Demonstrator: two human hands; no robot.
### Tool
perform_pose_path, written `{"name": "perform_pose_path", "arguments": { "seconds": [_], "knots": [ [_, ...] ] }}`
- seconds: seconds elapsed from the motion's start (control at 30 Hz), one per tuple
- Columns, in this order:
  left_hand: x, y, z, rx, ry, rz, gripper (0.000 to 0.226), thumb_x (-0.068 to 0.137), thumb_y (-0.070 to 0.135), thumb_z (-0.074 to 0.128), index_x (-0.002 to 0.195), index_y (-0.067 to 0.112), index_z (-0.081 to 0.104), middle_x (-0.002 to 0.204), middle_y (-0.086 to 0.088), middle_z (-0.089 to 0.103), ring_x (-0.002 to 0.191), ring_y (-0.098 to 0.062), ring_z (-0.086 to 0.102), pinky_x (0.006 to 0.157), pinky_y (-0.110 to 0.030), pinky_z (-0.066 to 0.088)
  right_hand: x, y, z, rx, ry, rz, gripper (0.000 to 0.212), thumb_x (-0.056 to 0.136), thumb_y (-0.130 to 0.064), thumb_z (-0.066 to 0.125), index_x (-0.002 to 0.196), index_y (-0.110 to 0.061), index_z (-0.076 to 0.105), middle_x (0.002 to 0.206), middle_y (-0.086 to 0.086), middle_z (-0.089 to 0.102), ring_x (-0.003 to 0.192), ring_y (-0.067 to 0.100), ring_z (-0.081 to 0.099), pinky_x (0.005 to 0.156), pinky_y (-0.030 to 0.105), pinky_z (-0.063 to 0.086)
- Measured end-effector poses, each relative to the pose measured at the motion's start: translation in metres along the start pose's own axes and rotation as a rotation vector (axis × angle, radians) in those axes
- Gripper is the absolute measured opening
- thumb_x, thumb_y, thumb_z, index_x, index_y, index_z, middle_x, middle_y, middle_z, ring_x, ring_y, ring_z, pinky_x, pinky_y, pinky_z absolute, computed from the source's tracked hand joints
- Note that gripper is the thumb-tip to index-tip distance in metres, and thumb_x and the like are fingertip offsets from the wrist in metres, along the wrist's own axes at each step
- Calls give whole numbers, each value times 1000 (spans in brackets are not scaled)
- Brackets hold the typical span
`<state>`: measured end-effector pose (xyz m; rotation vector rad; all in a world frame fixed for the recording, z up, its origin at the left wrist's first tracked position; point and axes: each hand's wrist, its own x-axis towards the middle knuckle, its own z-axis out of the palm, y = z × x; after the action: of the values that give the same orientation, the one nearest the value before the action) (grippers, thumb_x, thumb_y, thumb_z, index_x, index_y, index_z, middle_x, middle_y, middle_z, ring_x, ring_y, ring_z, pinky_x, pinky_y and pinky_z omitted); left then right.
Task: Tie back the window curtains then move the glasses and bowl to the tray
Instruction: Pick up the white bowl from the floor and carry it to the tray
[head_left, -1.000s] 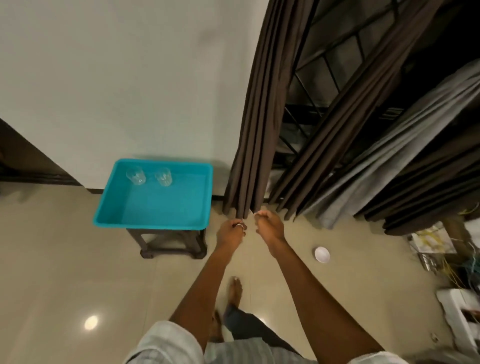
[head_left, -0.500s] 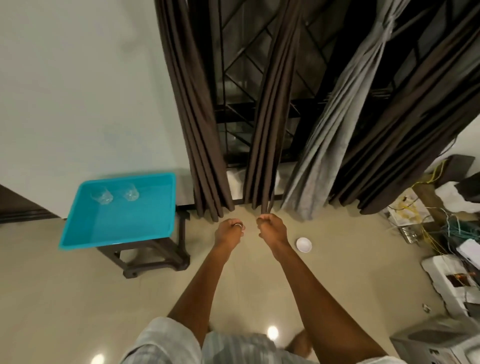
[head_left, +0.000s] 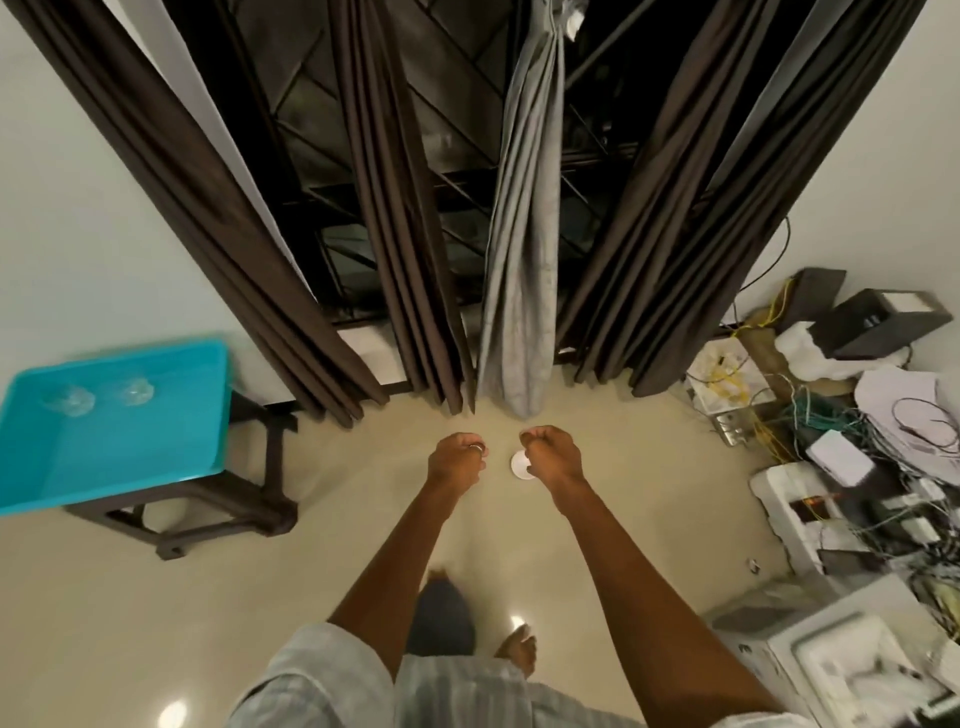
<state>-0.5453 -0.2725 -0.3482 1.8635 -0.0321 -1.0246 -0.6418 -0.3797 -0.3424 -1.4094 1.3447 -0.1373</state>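
Both hands are held out in front of the person at about the same height, a little apart. The left hand (head_left: 457, 460), with a ring (head_left: 476, 447) on one finger, has its fingers curled into the palm; the right hand (head_left: 550, 451) is curled the same way. I can see nothing gripped in either fist.

On the floor (head_left: 649, 509) below them lies the small white bowl (head_left: 519, 466), showing in the gap between the hands with its right edge hidden behind the right hand. The teal tray (head_left: 111, 447) sits well off to the left on a dark wooden stool (head_left: 228, 512), and what look like two clear glasses (head_left: 70, 400) stand side by side near its far edge, though they are blurred.

Just beyond the hands hang the curtains: a brown curtain (head_left: 208, 234) at the left, a second brown one (head_left: 410, 260) in the middle, a grey curtain (head_left: 524, 234) gathered narrow beside it, and more brown folds (head_left: 675, 234) at the right. The window grille (head_left: 441, 130) shows dark between them.

Beige floor runs between the stool on the left and a heap of cables, foam and boxes (head_left: 857, 441) along the right wall.
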Motion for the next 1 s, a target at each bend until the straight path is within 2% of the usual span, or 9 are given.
{"name": "perform_pose_path", "arguments": {
  "seconds": [0.13,0.3,0.43,0.67,0.8,1.0],
  "knots": [
    [18,5,22,40,4,-29,27,94,7,49,82,26,64,99,-5,72,83,-21,68,72,-33,54,24,2,-11,-20,-31,10,18,94,-24,63,101,-10,71,104,9,70,104,30,66,96,49,55],
    [56,18,53,8,2,-91,26,93,7,47,85,23,66,105,-7,73,90,-24,70,88,-41,57,69,-4,-28,-109,-76,20,18,94,-25,62,99,-10,70,106,12,72,105,33,67,96,50,55],
    [92,34,69,46,18,-101,27,93,5,47,104,8,72,119,-13,72,112,-33,67,102,-47,52,113,-13,-36,-172,-124,7,7,95,-21,62,94,-19,68,115,15,71,110,36,65,99,52,53],
    [131,49,70,130,67,-147,31,93,8,48,108,9,74,119,-11,73,112,-32,68,98,-45,54,166,-30,-31,-210,-205,69,9,96,-19,60,91,-24,66,116,11,69,104,32,67,92,51,58],
    [149,47,70,110,110,-220,32,90,7,47,104,13,75,117,-10,74,112,-33,68,97,-45,55,191,-31,-28,-246,-253,81,14,95,-15,59,104,-14,69,119,13,68,102,33,69,93,51,57],
    [171,39,82,94,134,-272,28,88,6,49,85,24,70,113,-7,75,110,-31,68,98,-43,55,234,-25,-35,-380,-325,15,29,97,-17,56,123,-8,63,127,15,65,116,35,62,100,52,52]
  ]
}}
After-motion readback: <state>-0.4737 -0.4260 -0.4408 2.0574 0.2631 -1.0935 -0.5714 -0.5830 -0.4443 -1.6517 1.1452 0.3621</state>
